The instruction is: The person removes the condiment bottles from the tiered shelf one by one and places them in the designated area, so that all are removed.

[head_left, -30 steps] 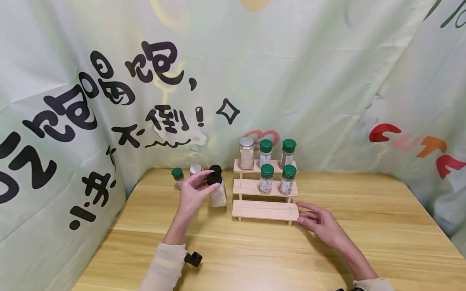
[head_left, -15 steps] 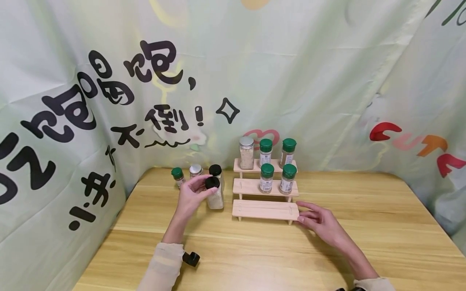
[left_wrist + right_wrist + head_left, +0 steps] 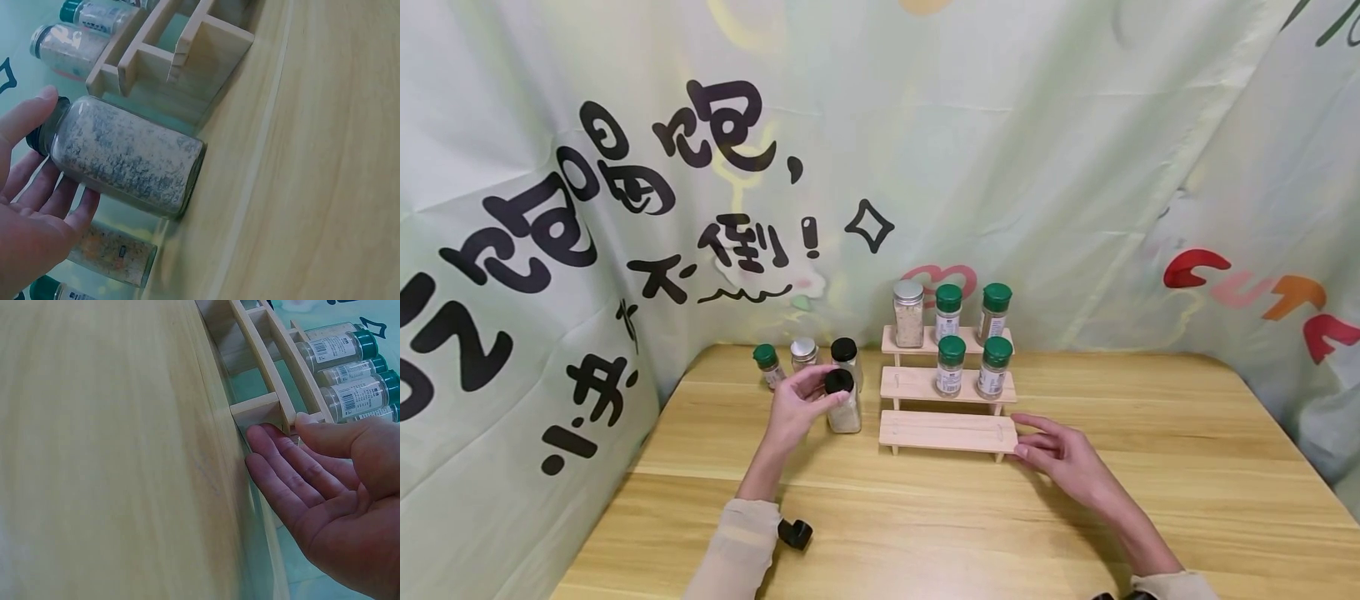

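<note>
You sit at a wooden table [image 3: 970, 517] walled in by pale green cloth with black lettering [image 3: 625, 192]. A three-step wooden rack [image 3: 947, 408] stands near the far edge, about the middle of the table. Its top step holds a silver-capped jar [image 3: 908, 313] and two green-capped bottles [image 3: 947, 312]; its middle step holds two more green-capped bottles [image 3: 951, 366]; its lowest step is bare.

Your left hand [image 3: 796, 406] reaches to a black-lidded jar [image 3: 842, 401] of pale speckled powder, which stands on the table just left of the rack's lowest step. The thumb and fingers curl loosely around the lid and neck. In the left wrist view the thumb tip lies on the jar's shoulder and the fingers [image 3: 56, 194] sit along its far side, so the grip is light and partly open.

Your right hand [image 3: 1060, 457] lies flat on the table at the right end of the lowest step. Its fingers are straight and close together, their tips touching the step's end and its leg; it grips nothing.

Behind the held jar, toward the far left corner, stand another black-lidded jar [image 3: 845, 358], a silver-capped jar [image 3: 803, 354] and a small green-capped bottle [image 3: 767, 365]. A small black clip [image 3: 795, 533] sits at your left sleeve.
</note>
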The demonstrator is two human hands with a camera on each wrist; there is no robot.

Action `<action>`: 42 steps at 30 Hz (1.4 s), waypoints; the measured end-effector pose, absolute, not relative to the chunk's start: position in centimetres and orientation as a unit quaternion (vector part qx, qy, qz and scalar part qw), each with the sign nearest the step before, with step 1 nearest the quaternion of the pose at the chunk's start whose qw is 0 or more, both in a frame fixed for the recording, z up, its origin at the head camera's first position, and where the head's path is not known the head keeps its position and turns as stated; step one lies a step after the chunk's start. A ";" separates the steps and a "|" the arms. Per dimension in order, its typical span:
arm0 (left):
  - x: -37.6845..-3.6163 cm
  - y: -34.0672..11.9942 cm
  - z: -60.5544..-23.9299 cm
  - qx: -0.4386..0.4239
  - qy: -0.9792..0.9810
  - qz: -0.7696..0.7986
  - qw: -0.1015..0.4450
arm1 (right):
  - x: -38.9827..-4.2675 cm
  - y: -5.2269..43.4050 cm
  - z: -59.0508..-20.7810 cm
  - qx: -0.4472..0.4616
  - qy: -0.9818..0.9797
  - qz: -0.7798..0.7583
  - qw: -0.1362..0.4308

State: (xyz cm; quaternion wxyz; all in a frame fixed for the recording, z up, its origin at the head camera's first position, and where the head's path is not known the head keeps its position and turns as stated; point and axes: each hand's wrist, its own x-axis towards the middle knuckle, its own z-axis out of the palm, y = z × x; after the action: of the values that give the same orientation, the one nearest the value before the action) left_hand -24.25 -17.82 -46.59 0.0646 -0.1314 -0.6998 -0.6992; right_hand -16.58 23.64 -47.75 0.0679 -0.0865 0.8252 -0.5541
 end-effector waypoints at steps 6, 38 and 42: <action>-24.2 -18.1 -46.6 -0.118 -0.704 -0.698 0.054 | -16.6 23.6 -47.7 -0.089 0.826 -0.553 0.063; -22.9 -16.9 -42.9 -0.214 -0.731 -0.635 0.129 | -16.7 23.5 -47.8 -0.088 0.827 -0.551 0.061; -22.4 -16.3 -42.7 -0.235 -0.745 -0.606 0.149 | -16.5 23.5 -47.8 -0.082 0.829 -0.549 0.065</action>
State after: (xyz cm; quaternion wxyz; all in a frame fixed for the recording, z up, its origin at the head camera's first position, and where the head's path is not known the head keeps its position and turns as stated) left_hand -22.40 -16.33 -42.67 0.1493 -0.2352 -0.7448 -0.6063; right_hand -16.53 23.47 -47.81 0.0646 -0.0821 0.8292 -0.5491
